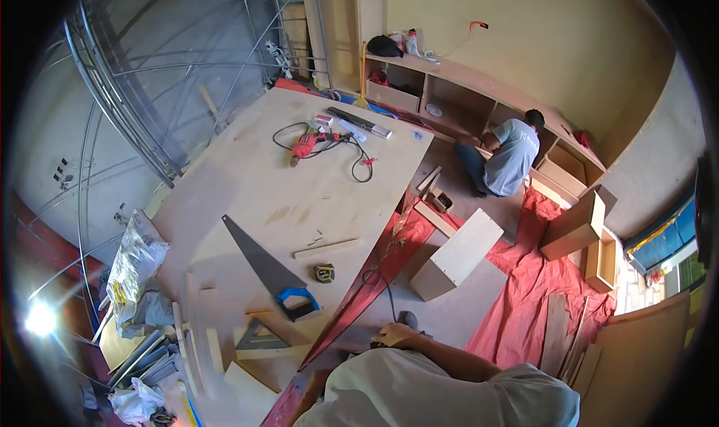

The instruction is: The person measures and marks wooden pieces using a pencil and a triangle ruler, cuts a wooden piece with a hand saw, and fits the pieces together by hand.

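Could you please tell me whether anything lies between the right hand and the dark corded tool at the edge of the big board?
Nothing visible does: the right hand already rests on the dark tool. Its cord trails away beyond the hand, not across the fingers.

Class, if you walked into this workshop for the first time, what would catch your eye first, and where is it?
The big plywood sheet fills the middle, with a blue-handled handsaw lying near its front edge and a red power drill with a black cord at its far end. Red floor sheeting spreads to the right, under a pale wooden box. Beyond it, a co-worker kneels at the long wall cabinet.
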Available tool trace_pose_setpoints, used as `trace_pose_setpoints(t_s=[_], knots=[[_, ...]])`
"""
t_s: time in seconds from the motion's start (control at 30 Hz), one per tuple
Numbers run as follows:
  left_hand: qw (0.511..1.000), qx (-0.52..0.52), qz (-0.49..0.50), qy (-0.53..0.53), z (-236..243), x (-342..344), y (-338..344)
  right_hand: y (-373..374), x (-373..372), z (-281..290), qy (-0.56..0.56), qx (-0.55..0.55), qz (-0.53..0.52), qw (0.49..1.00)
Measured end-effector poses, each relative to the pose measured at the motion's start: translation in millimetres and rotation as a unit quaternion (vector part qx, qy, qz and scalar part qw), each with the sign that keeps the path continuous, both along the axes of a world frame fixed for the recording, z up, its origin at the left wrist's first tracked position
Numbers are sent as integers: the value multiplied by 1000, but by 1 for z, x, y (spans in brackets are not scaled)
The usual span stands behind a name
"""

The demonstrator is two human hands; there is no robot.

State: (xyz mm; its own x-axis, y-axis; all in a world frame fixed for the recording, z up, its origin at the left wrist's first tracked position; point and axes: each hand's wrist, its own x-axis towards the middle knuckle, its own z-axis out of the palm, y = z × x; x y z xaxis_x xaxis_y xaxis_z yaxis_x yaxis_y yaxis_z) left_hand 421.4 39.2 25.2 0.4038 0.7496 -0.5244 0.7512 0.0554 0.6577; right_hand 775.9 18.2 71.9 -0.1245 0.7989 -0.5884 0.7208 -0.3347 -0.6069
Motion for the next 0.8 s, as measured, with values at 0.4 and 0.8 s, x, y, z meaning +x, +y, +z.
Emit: trace_pose_setpoints(t_s=[0.4, 0.8], knots=[[998, 9, 45, 39, 3, 165, 4, -12, 149, -24, 39, 13, -86, 995], [990, -32, 112, 75, -4, 164, -51, -19, 226, 23, 115, 11, 32, 993]])
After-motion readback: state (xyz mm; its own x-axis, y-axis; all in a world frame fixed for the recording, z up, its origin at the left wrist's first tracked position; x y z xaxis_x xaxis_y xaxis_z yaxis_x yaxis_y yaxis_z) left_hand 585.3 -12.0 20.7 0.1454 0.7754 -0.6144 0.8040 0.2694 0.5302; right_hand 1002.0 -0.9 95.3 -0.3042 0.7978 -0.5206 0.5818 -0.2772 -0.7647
